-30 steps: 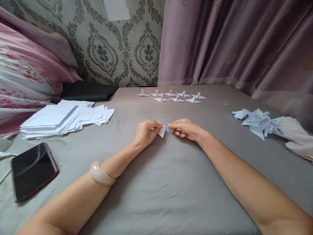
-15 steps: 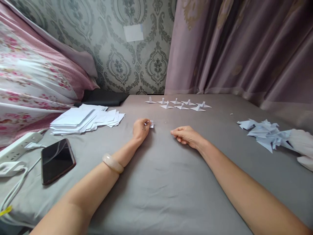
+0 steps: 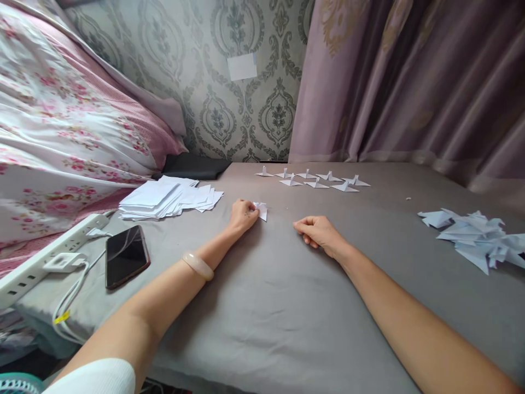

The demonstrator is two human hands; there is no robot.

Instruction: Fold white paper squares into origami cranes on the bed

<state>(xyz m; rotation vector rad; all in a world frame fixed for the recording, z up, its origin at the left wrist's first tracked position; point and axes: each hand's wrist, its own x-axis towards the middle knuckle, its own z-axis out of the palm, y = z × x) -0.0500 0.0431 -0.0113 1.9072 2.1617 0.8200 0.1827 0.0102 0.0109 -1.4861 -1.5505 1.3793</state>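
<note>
My left hand point(image 3: 245, 214), with a pale bangle on the wrist, pinches a small folded white paper point(image 3: 261, 210) just above the grey cloth. Part of that paper is hidden behind the fingers. To the right, my right hand point(image 3: 318, 234) hovers low over the cloth with thumb and fingertips pressed together; nothing shows in them. Beyond both hands stand several folded paper cranes point(image 3: 315, 183) in two rows, their wings spread. A stack of white paper sheets point(image 3: 152, 198) lies left of my left hand.
A heap of folded white paper pieces point(image 3: 478, 235) lies at the far right. On the left are a phone point(image 3: 127, 257), a white power strip point(image 3: 49, 260) with cables, and a black folded item point(image 3: 197, 166). A purple curtain point(image 3: 394, 82) and patterned wall border the back.
The view has turned slightly left, shifting everything rightward. More of the folded paper shows beside my left hand. My right hand keeps its pinched shape. A white shape at the right edge has left view.
</note>
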